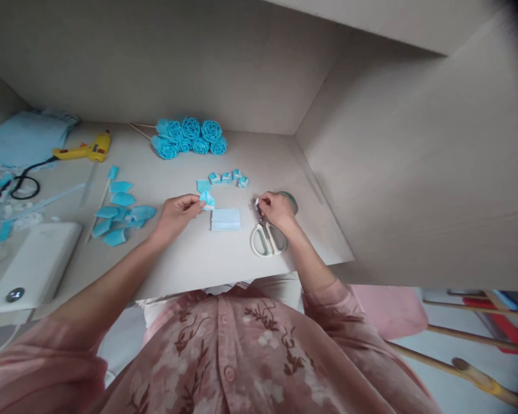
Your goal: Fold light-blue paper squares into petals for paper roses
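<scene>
My left hand (179,214) pinches a folded piece of blue-and-white paper (207,199) between thumb and fingers. My right hand (278,208) is closed at the fingertips on a small white scrap (256,202), over the blades of white-handled scissors (262,240) lying on the table. Between the hands lies a pale blue rectangular sheet (225,219). Just beyond the folded piece is a small blue paper piece (203,185), and several folded blue-and-white pieces (227,177) sit to its right. A round greenish object (290,199) is partly hidden behind my right hand.
Blue paper roses (191,137) lie at the back. Left are loose blue petals (123,199), a thin stick (98,210), a yellow glue gun (86,150) with black cord, a white power bank (37,264) and stacked blue sheets (26,138). A side wall (414,161) bounds the right.
</scene>
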The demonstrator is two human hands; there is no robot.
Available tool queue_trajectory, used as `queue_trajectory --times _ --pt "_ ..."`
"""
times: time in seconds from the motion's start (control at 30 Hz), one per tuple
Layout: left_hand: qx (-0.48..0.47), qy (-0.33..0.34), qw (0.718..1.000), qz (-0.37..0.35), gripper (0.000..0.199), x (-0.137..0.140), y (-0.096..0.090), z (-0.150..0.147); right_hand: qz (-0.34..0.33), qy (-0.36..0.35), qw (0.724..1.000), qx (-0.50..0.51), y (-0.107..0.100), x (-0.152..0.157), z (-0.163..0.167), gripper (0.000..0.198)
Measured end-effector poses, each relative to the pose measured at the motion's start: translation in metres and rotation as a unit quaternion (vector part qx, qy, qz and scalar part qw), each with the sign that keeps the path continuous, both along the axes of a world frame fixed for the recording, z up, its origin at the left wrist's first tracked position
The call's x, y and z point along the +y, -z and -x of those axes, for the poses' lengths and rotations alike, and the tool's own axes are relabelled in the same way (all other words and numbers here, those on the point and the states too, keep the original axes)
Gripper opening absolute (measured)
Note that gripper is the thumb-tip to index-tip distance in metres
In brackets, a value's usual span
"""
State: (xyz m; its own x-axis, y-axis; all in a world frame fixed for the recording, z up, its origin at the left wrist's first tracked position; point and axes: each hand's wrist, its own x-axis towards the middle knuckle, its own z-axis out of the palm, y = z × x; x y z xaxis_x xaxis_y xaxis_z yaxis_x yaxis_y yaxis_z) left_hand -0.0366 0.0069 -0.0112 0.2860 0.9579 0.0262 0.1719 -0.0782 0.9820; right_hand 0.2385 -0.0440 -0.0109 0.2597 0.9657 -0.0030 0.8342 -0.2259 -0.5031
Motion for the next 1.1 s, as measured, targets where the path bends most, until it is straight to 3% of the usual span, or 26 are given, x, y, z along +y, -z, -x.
queue_trajectory --times 0.17,0.33,0.43,0.53,0.67,0.73,0.87,1.1 --pt "-0.016 0.009 1.000 0.013 0.025 -0.006 -0.014 -0.001 -0.020 0.003 0.999 0.029 0.001 -0.002 -0.001 0.018" --pt "-0.017 0.076 0.996 0.032 0.027 -0.006 -0.034 -0.005 -0.025 0.005 0.999 0.036 0.003 -0.003 0.000 0.017" --pt "0.019 0.154 0.988 0.015 0.026 -0.013 -0.041 -0.016 -0.034 0.003 0.999 0.012 0.004 -0.003 0.003 0.018" --pt "0.077 0.288 0.953 -0.049 0.022 -0.037 -0.039 -0.037 -0.039 0.000 0.998 -0.049 0.002 -0.005 0.008 0.020" --pt "0.131 0.432 0.864 -0.225 0.021 -0.072 -0.024 -0.063 -0.032 -0.008 0.991 -0.126 0.002 -0.009 0.017 0.022" --pt "0.160 0.440 0.840 -0.275 0.021 -0.081 -0.014 -0.067 -0.034 -0.014 0.989 -0.144 0.003 -0.011 0.020 0.024" --pt "0.166 0.436 0.830 -0.305 0.023 -0.081 0.000 -0.065 -0.049 -0.030 0.985 -0.160 0.008 -0.014 0.020 0.025" --pt "0.155 0.454 0.825 -0.298 0.026 -0.070 -0.002 -0.057 -0.032 -0.034 0.983 -0.176 0.010 -0.013 0.018 0.027"
